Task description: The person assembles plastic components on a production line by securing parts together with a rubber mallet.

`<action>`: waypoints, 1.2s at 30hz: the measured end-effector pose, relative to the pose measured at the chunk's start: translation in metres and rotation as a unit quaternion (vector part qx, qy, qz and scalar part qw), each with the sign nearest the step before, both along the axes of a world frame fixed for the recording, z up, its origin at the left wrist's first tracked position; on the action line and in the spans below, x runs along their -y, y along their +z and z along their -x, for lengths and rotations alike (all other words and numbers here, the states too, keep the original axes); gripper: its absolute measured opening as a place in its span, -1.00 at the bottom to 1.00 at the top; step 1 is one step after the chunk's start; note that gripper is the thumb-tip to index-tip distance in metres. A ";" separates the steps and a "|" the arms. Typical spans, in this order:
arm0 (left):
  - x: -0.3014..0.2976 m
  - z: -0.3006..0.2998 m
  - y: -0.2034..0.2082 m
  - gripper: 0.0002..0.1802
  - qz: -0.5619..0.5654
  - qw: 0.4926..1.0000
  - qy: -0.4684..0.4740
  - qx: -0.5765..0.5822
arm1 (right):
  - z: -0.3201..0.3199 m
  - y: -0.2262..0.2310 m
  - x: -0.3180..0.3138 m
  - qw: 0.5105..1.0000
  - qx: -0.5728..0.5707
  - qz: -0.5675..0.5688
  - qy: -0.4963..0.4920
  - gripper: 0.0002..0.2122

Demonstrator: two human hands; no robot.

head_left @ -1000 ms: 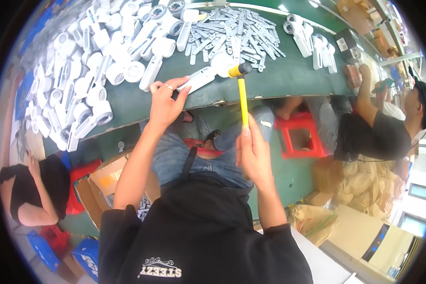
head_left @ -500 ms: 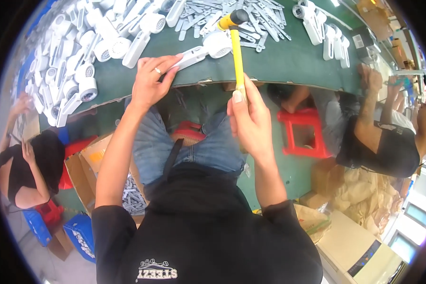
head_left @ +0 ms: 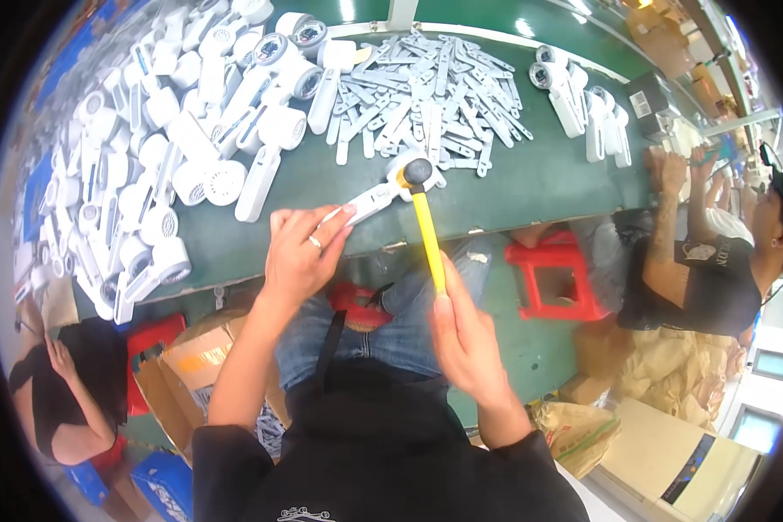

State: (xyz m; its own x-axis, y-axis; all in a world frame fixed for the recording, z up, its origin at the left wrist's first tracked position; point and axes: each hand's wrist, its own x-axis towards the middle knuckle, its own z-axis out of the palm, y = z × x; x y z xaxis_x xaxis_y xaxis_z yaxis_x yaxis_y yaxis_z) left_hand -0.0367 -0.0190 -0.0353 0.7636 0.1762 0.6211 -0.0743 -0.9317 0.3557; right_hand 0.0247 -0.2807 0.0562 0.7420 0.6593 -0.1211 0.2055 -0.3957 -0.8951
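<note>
My left hand (head_left: pixel 303 252) grips the handle of a white hair-dryer-shaped housing (head_left: pixel 372 202), holding it on the green table near the front edge. Its round head points away to the right. In my right hand (head_left: pixel 466 344) is a mallet (head_left: pixel 428 239) with a yellow handle and a black-tipped head. The mallet head lies over the housing's round head and covers part of it; I cannot tell whether they touch.
A big heap of white housings (head_left: pixel 224 181) fills the table's left side. Behind my hands lies a pile of grey flat strips (head_left: pixel 444 70). More housings (head_left: pixel 565 97) stand at the right. Below are a cardboard box (head_left: pixel 161 383) and a red stool (head_left: pixel 548 304). Other people sit at both sides.
The mallet head has come down over the housing's round head. My view has shifted, so the table and both hands appear lower. My left hand keeps its hold.
</note>
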 end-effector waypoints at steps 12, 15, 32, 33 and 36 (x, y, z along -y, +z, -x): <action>-0.008 -0.001 -0.003 -0.54 0.034 0.999 -0.023 0.002 | 0.020 0.002 -0.021 0.998 0.048 0.039 -0.031 -0.50; -0.007 0.001 0.001 -0.54 0.031 0.999 -0.021 -0.001 | 0.018 -0.020 -0.026 0.991 0.092 0.099 -0.024 -0.50; -0.004 0.034 0.026 -0.66 0.030 0.997 0.059 0.046 | -0.094 -0.043 -0.037 0.979 0.072 -0.102 -0.162 -0.51; -0.002 0.052 0.036 -0.68 0.026 0.996 0.072 0.042 | -0.098 -0.024 -0.046 0.975 0.000 -0.134 -0.179 -0.61; -0.007 0.112 0.066 -0.63 0.061 0.984 0.135 0.097 | -0.135 -0.039 -0.048 0.971 0.000 -0.121 -0.207 -0.61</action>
State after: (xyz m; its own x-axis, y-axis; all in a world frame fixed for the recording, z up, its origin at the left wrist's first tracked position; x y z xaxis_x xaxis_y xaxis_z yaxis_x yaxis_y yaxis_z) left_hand -0.1490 -0.0124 0.0305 0.5479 0.4388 0.7122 0.0933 -0.8781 0.4692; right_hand 0.1597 -0.2332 0.0176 0.9496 0.3134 0.0003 0.0736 -0.2220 -0.9723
